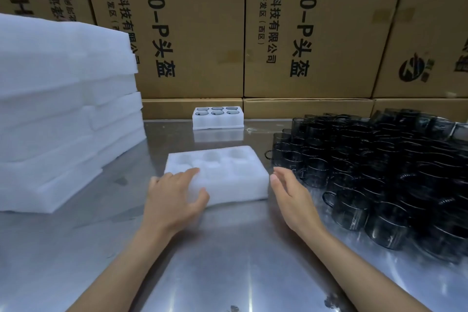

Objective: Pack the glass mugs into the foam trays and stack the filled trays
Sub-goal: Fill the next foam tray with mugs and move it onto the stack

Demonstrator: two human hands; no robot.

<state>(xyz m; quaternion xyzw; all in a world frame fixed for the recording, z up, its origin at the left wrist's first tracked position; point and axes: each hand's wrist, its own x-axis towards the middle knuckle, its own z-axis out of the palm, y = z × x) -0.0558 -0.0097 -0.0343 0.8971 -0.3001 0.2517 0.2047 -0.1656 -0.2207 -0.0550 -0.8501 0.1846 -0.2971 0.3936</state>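
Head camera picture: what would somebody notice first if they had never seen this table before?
Probably the big crowd of dark glass mugs on the right of the shiny metal table. Next, the tall stack of white foam trays on the left. In the middle, the left hand rests on an empty foam tray, the right hand open beside it.

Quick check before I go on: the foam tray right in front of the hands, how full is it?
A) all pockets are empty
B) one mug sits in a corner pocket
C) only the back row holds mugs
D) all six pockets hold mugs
A: the near foam tray shows only bare white pockets, with the left hand resting on its corner; the filled tray is the one at the back of the table.
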